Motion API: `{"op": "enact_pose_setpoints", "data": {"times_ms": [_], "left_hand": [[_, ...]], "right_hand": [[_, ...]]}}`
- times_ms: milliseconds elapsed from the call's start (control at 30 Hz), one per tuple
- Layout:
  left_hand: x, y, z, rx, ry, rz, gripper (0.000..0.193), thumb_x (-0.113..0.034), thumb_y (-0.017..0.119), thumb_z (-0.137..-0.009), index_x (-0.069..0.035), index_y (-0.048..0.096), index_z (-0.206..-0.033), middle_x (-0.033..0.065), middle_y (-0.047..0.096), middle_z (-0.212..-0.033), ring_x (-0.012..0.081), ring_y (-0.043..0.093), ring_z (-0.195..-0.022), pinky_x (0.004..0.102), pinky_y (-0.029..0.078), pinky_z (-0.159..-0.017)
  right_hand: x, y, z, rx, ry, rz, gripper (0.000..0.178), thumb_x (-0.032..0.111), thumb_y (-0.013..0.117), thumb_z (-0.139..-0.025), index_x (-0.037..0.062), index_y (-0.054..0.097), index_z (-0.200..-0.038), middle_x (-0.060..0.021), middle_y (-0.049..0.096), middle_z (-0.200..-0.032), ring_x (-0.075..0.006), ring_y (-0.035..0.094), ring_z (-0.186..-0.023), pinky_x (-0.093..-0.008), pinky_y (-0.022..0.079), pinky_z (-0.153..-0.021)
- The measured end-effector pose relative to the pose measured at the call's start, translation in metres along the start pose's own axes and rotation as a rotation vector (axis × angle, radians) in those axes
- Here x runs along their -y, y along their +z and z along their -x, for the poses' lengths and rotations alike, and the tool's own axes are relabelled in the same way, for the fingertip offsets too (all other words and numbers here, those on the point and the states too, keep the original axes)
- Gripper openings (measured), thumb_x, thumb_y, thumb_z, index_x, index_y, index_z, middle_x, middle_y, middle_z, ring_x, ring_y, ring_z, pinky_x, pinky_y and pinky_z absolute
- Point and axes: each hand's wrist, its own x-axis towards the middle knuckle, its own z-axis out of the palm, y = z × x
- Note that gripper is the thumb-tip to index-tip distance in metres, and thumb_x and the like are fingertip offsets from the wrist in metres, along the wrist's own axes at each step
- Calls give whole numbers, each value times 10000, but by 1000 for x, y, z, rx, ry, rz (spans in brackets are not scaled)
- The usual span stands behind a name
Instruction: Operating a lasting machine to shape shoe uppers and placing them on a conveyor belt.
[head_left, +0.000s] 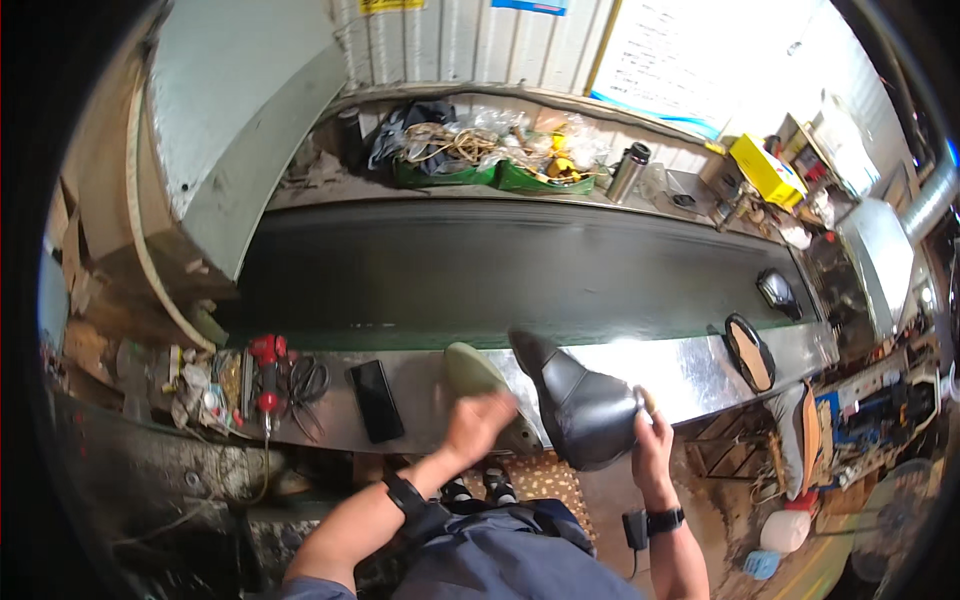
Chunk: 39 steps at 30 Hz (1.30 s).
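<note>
A black leather shoe upper (582, 405) is tilted over the bench's front edge, its narrow end up and to the left. My right hand (652, 440) is closed on the upper's right edge, thumb up. Just left of the upper lies a pale green shoe last (470, 368), one end on the metal ledge and the other near its front edge. My left hand (478, 428) is over the middle of the last, smeared by motion. Its fingers are too blurred to show whether they grip the last.
A dark conveyor belt (500, 260) runs behind the metal ledge (690, 375). On the ledge lie a black phone (375, 400), a red power tool (267, 375) and a black shoe (748, 352). Another black shoe piece (777, 292) rests on the belt. Green trays (445, 177) and a steel flask (628, 172) stand behind.
</note>
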Motion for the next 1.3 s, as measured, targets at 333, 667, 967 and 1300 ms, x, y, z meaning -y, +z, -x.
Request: {"op": "enact_pose_setpoints", "data": {"times_ms": [333, 667, 967, 1300], "left_hand": [[47, -92, -106, -315, -133, -480, 336, -339, 777, -901, -33, 789, -1039, 107, 758, -1016, 284, 705, -922, 410, 542, -873], [62, -74, -75, -379, -271, -824, 452, -460, 625, -962, -31, 756, -916, 224, 715, -996, 418, 676, -990, 508, 516, -857], [44, -6, -51, -456, -428, -846, 936, -601, 833, -703, 17, 561, -1352, 266, 559, -1389, 402, 562, -1292, 463, 470, -1086], [51, -42, -37, -754, -243, -706, 589, -445, 777, -743, 62, 705, -1034, 308, 712, -1058, 450, 686, -1068, 493, 546, -915]], "right_hand": [[-116, 55, 50, 460, -805, 983, 578, 119, 898, -665, 131, 690, -1205, -167, 550, -1308, -372, 556, -1208, -525, 456, -1133], [-107, 19, 34, 622, -51, 438, 1310, 115, 922, -718, 22, 6, -1650, -257, 166, -1695, -374, 280, -1547, -419, 244, -1247], [-125, -17, 26, 793, -96, 610, 1050, 104, 836, -785, -17, 202, -1613, -300, 309, -1610, -455, 286, -1517, -479, 210, -1265], [-152, -7, 11, 899, 30, 394, 1118, 161, 903, -704, -16, 258, -1599, -222, 268, -1658, -355, 194, -1572, -443, 138, -1280]]}}
